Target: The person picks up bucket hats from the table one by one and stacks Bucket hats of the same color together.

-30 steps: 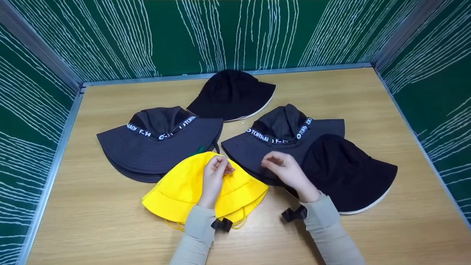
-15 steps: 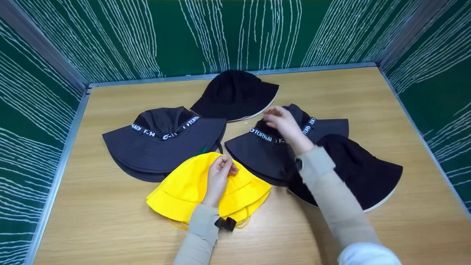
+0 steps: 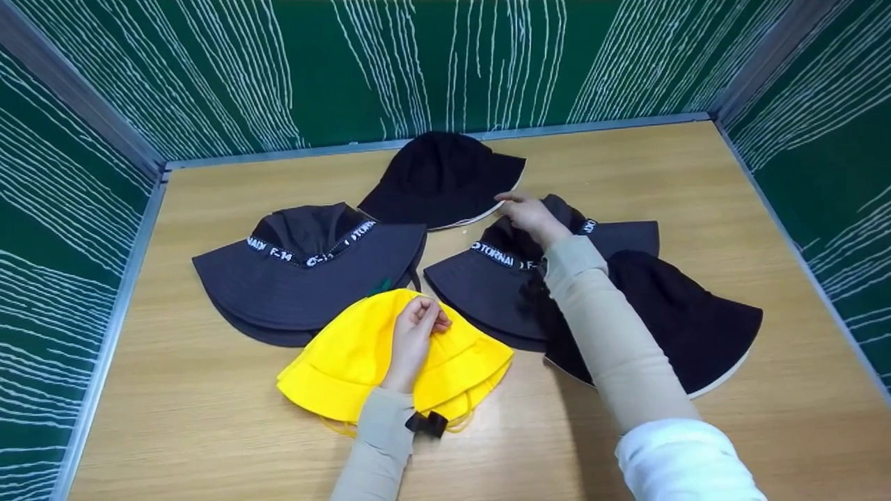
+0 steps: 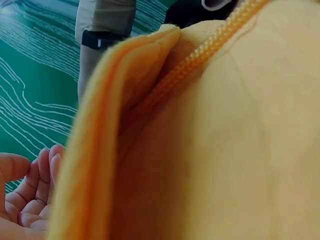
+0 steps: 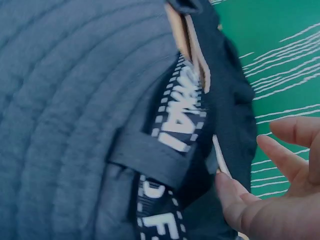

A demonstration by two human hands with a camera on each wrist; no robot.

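Note:
My left hand (image 3: 415, 334) hovers in front of the yellow bucket hat (image 3: 334, 348), fingers loosely bent. In the left wrist view the thumb and fingers of that left hand (image 4: 30, 195) have nothing between them; the yellow hat (image 4: 240, 125) with its cord fills most of the picture. My right hand (image 3: 530, 217) reaches over the right grey hat (image 3: 466, 278) to the white-edged brim of the far black hat (image 3: 438, 174). In the right wrist view one fingertip of the right hand (image 5: 280, 200) is at that white edge, the other digits spread apart. The grey hat's lettered band (image 5: 172, 125) shows closer.
Another grey hat (image 3: 313, 292) with a lettered band lies at the left, partly behind the yellow one. Beneath my right forearm, a second black hat (image 3: 675, 327) overlaps the right grey hat. Green walls with white streaks (image 3: 445, 69) bound the wooden table (image 3: 188, 431).
My right hand has moved forward from beside the yellow hat, across the right grey hat, to the far black hat's brim. The left hand has stayed over the yellow hat.

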